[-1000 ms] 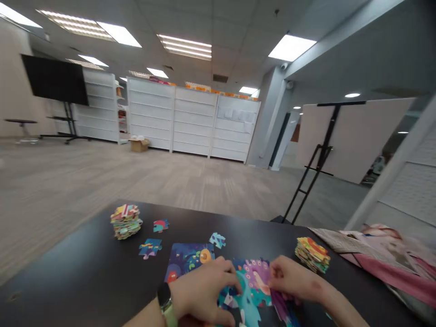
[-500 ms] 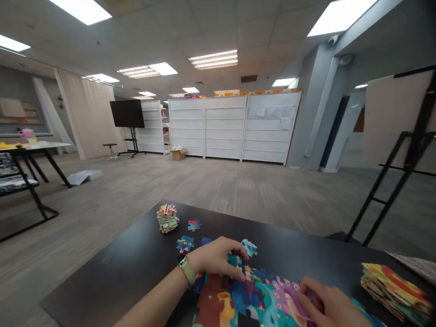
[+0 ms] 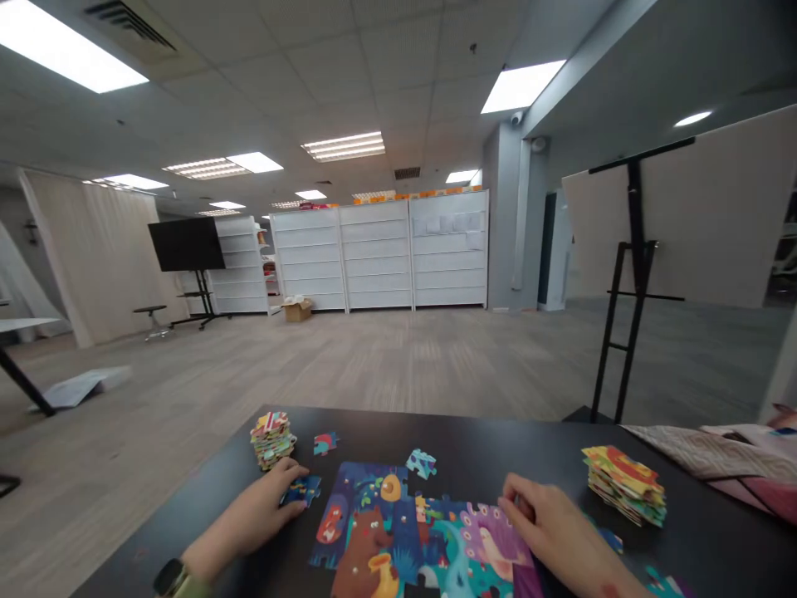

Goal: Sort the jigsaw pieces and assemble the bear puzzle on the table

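On the black table (image 3: pixel 703 552) lies a large assembled jigsaw section (image 3: pixel 386 531) with a brown bear and a purple bird. My left hand (image 3: pixel 249 517) pinches a blue puzzle piece (image 3: pixel 302 490) beside a stack of puzzle pieces (image 3: pixel 272 440). My right hand (image 3: pixel 548 525) rests at the section's right side, its fingers curled; whether they hold a piece is hidden. A taller stack of pieces (image 3: pixel 624 486) stands to its right. Loose pieces lie around, including a teal one (image 3: pixel 422 463) and a red-and-blue one (image 3: pixel 325 443).
A quilted pink-and-beige cloth (image 3: pixel 716 457) lies over the table's right end. Beyond the far edge stands a black easel (image 3: pixel 635 282), and carpet stretches back to white shelving (image 3: pixel 374 249). The table's left edge runs close to my left hand.
My left hand has moved left off the puzzle onto the blue piece. My view has tilted and shifted, showing more of the assembled section and the table's right side.
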`<state>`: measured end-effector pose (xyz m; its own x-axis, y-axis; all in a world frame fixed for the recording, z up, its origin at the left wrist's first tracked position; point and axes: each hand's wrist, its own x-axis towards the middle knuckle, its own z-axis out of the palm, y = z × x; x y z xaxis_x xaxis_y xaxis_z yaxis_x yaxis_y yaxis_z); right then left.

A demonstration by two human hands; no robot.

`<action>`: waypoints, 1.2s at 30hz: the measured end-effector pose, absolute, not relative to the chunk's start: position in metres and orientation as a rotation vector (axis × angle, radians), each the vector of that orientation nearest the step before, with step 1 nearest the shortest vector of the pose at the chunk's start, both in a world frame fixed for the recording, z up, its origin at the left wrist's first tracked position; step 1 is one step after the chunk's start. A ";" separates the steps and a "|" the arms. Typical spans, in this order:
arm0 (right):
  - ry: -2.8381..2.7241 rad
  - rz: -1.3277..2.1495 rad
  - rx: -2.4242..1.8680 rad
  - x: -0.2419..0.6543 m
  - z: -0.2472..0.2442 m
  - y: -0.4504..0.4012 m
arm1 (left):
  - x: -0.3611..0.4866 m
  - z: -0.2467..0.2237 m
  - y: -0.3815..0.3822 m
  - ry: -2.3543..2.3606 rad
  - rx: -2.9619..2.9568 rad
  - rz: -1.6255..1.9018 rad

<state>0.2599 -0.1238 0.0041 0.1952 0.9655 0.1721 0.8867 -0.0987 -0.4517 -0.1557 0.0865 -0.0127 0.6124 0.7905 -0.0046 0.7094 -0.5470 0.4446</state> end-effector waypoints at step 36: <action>-1.296 0.886 -1.416 0.240 -0.017 -0.057 | -0.008 -0.006 0.027 0.586 2.498 0.664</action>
